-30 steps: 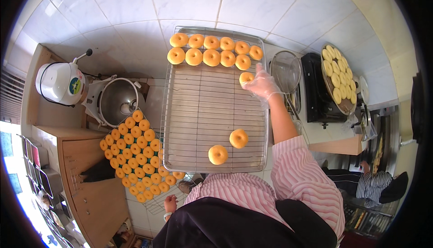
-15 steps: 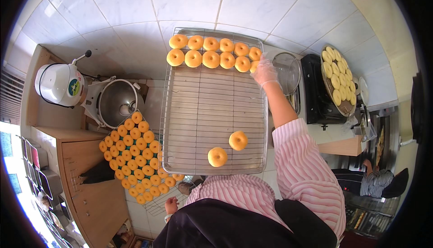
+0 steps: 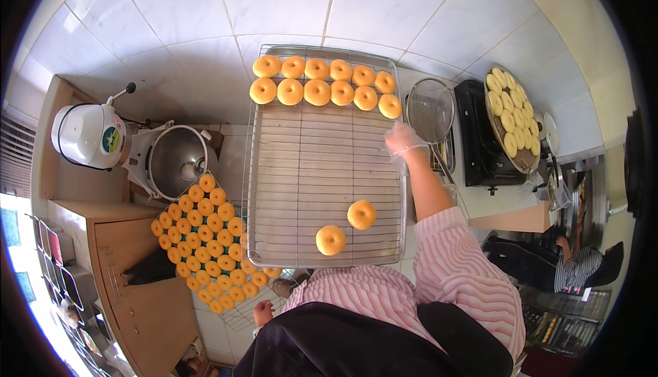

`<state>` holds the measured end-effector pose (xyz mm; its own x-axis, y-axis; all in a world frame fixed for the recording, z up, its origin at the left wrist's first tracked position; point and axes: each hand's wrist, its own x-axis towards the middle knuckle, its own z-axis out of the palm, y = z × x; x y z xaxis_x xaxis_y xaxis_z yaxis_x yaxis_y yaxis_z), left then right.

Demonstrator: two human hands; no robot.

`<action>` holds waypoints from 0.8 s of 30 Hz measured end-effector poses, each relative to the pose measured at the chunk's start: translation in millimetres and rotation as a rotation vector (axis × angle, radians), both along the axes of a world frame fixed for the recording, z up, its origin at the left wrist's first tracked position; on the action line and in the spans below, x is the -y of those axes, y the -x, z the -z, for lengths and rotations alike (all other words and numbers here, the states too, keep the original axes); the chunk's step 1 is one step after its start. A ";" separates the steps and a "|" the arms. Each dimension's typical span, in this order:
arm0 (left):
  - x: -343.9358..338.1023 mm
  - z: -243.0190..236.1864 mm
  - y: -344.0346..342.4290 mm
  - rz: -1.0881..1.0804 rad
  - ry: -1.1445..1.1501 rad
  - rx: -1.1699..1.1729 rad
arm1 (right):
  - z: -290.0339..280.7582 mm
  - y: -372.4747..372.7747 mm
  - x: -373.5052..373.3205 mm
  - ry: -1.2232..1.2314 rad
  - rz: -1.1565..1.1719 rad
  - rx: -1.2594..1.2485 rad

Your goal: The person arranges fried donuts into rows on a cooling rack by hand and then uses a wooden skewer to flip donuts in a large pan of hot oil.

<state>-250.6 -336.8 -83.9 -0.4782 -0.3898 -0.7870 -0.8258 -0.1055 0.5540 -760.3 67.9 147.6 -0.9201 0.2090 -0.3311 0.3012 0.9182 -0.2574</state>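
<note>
Keeping the rows even is the thing for us to mind with these golden doughnuts: twelve sit on the wire rack in two lines of six, spread from its 11 o'clock to its 1 o'clock, taking the rack as our dial. We would judge spacing by the neighbouring ring, since the lens bends the edges; the end one of the nearer line dips slightly toward us and may want a nudge. The two loose doughnuts, near 5 and 6 o'clock, seem best lifted lightly by their sides so the soft tops don't dent. Our right hand, in a clear glove, hovers by the rim around 3 o'clock, just apart from that end doughnut; its fingers look curled, with no doughnut visible in them, and we cannot tell if they are clenched. Our left hand hangs bare beyond 7 o'clock, no grasp visible, its exact finger pose unclear. Farther out, we should keep our sleeve clear of the strainer toward 2 o'clock and our body off the lower batch of doughnuts toward 8 o'clock.
</note>
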 end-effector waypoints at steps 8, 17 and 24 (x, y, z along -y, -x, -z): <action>8.0 -21.6 15.6 0.014 0.038 0.009 | -1.8 -5.2 13.7 0.028 -0.018 -0.119; 0.5 -33.1 17.5 0.034 0.027 0.051 | -40.1 -97.8 36.2 0.199 -0.724 0.229; 1.5 -26.6 6.5 -0.012 0.010 0.030 | -23.0 -167.0 52.7 0.131 -0.689 -0.002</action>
